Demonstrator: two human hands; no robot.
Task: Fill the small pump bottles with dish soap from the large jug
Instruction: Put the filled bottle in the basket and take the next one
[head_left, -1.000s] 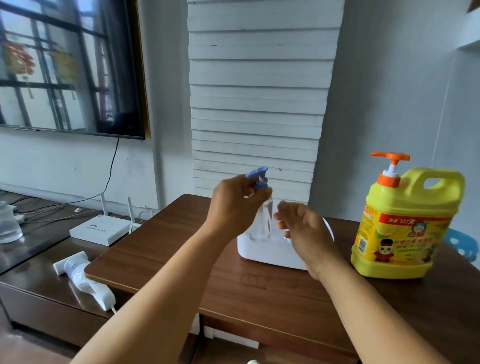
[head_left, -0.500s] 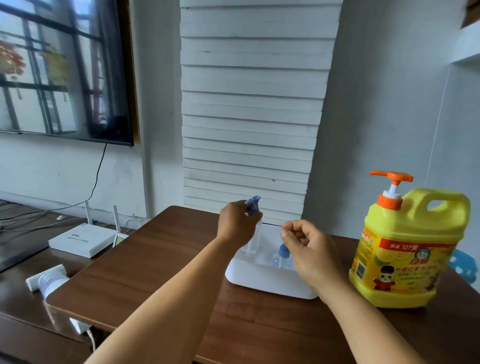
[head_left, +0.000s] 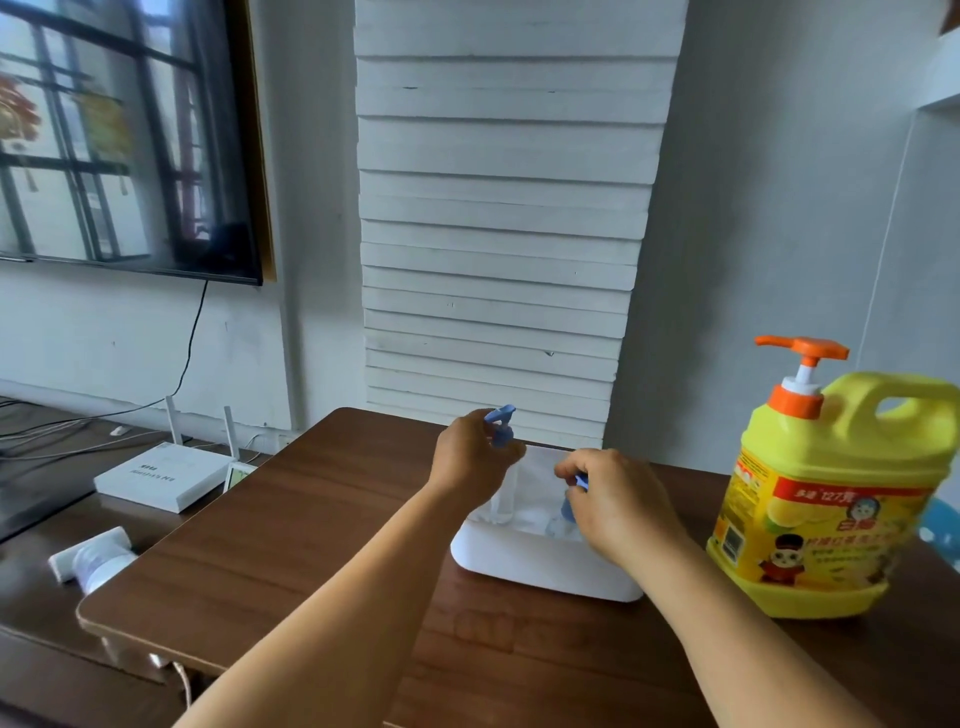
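Observation:
A white bin (head_left: 540, 566) stands on the brown table (head_left: 311, 540). My left hand (head_left: 470, 457) grips a clear small pump bottle (head_left: 505, 488) by its blue pump head, upright over the bin's left side. My right hand (head_left: 613, 499) reaches into the bin and closes its fingers round the blue top of a second small bottle (head_left: 563, 519), mostly hidden by the hand. The large yellow dish soap jug (head_left: 826, 499) with an orange pump stands to the right of the bin, untouched.
A stack of white boards (head_left: 498, 234) leans on the wall behind the table. A lower dark cabinet at left carries a white router (head_left: 161, 475) and a white tube-like device (head_left: 96, 558). A screen (head_left: 119, 135) hangs on the left wall.
My right hand has dropped from above the bin into it and taken hold of the second bottle's blue top. My left hand keeps its bottle, lowered slightly toward the bin.

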